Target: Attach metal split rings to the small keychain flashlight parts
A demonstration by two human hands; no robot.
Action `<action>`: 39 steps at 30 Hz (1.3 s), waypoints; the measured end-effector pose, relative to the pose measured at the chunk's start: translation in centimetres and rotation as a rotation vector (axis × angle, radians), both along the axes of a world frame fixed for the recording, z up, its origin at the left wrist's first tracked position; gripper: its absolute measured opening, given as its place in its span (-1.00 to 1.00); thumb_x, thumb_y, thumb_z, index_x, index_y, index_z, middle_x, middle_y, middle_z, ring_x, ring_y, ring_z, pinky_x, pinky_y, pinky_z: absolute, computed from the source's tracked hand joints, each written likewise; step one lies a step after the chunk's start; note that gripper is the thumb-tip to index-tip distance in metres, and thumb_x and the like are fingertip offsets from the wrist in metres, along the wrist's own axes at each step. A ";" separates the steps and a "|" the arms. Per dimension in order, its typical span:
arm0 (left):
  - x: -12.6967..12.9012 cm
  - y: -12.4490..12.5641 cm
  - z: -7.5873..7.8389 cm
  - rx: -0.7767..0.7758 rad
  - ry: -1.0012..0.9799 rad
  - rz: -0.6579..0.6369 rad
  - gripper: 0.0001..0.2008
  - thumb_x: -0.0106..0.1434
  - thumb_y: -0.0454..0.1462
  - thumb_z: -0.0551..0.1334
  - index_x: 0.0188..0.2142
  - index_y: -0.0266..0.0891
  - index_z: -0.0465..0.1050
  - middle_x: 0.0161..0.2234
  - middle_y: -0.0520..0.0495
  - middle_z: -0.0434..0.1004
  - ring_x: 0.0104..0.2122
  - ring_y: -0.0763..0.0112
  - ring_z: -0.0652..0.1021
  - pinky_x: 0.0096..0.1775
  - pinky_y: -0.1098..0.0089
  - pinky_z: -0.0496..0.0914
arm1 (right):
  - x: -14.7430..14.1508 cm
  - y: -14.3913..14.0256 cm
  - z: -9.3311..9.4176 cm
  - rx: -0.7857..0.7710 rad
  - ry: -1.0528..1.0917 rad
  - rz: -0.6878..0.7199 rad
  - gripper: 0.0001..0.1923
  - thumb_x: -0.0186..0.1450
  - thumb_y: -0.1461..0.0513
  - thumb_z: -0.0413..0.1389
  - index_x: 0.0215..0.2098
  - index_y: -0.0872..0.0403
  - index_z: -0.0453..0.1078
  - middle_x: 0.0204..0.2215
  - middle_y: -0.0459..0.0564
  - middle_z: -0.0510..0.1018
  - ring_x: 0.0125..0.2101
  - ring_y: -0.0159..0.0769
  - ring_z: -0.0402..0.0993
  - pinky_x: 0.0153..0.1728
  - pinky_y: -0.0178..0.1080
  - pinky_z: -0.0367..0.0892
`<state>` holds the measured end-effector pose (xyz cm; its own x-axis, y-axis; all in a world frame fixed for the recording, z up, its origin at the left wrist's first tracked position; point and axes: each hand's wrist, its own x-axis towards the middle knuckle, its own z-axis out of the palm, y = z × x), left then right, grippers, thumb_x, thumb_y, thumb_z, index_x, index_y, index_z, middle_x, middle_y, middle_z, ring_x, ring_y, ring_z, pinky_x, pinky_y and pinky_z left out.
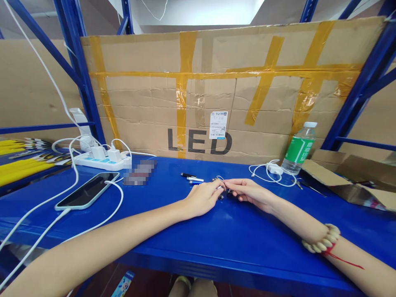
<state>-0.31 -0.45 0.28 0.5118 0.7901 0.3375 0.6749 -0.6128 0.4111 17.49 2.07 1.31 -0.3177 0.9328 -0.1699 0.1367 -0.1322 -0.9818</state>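
My left hand (201, 198) and my right hand (249, 190) meet over the middle of the blue table (198, 235). Both sets of fingers are closed in a pinch on something small, mostly hidden by the fingers. A thin light loop (220, 177) shows just beyond the fingertips. Small dark pieces (220, 197) lie below the hands, too small to name. Beyond my left hand are several short pen-like sticks, among them a black one (187, 175), a silver one (194, 179) and a blue one (196, 182).
A phone (88, 192) with a white cable and a power strip (102, 161) are on the left. At right stand a water bottle (299, 148), a coiled white cable (272, 171) and an open cardboard box (355, 181). A cardboard wall (139, 107) closes the back.
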 end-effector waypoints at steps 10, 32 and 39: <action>0.0 0.0 0.0 0.005 0.005 -0.001 -0.76 0.31 -0.21 -0.12 -0.20 -0.12 0.27 -0.39 0.07 0.46 -0.38 0.42 0.48 -0.36 0.47 0.28 | -0.3 -0.4 0.2 0.010 -0.008 -0.006 -0.75 0.11 0.27 0.19 -0.22 0.13 0.45 -0.57 -0.16 0.39 -0.63 -0.63 0.24 -0.70 -0.58 0.13; 0.0 0.0 0.0 0.009 -0.111 0.009 -0.79 0.31 -0.21 -0.12 -0.17 -0.12 0.22 -0.39 0.07 0.44 -0.39 0.43 0.48 -0.35 0.46 0.29 | 0.1 -0.1 -0.2 0.130 -0.013 -0.073 -0.65 -0.01 0.16 0.27 -0.25 0.09 0.49 -0.40 -0.06 0.50 -0.59 -0.59 0.26 -0.70 -0.53 0.14; 0.0 0.2 0.1 0.011 -0.261 0.080 -0.78 0.31 -0.20 -0.11 -0.12 -0.12 0.20 -0.40 0.08 0.42 -0.36 0.43 0.47 -0.28 0.44 0.29 | 0.0 0.0 -0.1 0.169 0.074 -0.092 -0.67 0.00 0.12 0.25 -0.27 0.07 0.48 -0.33 -0.06 0.50 -0.61 -0.61 0.24 -0.72 -0.51 0.11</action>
